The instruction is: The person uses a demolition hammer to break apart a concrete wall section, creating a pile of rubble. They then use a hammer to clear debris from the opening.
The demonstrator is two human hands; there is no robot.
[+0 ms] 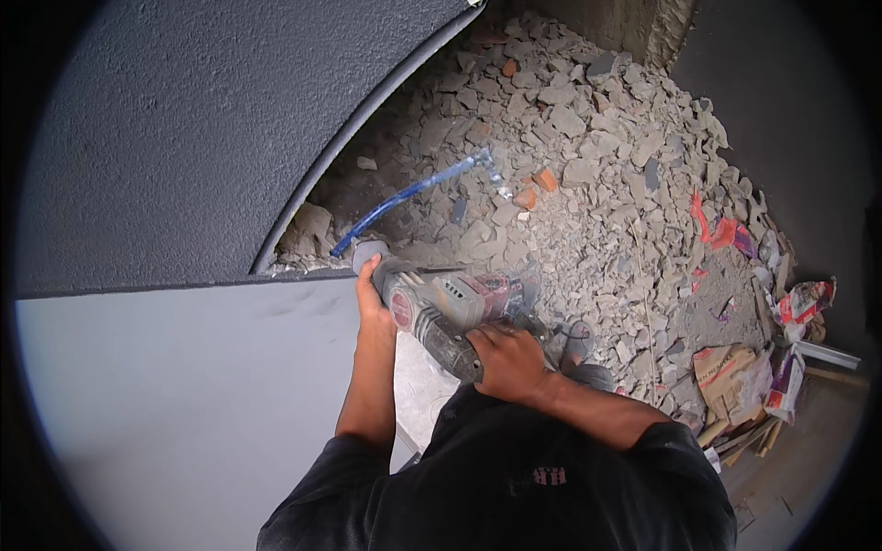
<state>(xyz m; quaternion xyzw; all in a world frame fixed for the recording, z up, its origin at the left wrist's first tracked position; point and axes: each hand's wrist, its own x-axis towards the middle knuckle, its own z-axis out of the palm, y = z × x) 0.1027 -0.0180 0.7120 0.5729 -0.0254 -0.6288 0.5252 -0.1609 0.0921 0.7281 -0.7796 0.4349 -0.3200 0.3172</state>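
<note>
A dusty grey-and-red rotary hammer (439, 308) is held across the front of my body, its nose pointing at the broken edge of the wall. My left hand (369, 292) is closed around the front of it, near the pale grey collar (369, 250). At the rear, my right hand (511, 360) grips the black handle. Whatever bit is at the nose cannot be made out. Just beyond the nose, a bent blue tube or strip (404, 196) stretches over the rubble toward a torn, whitish end.
A large heap of broken plaster and brick rubble (588, 165) spreads ahead and to the right. The dark textured wall (202, 129) has a curved cut edge on the left, above a pale grey surface (184, 395). Torn bags (726, 372) and wood strips (763, 436) lie at right.
</note>
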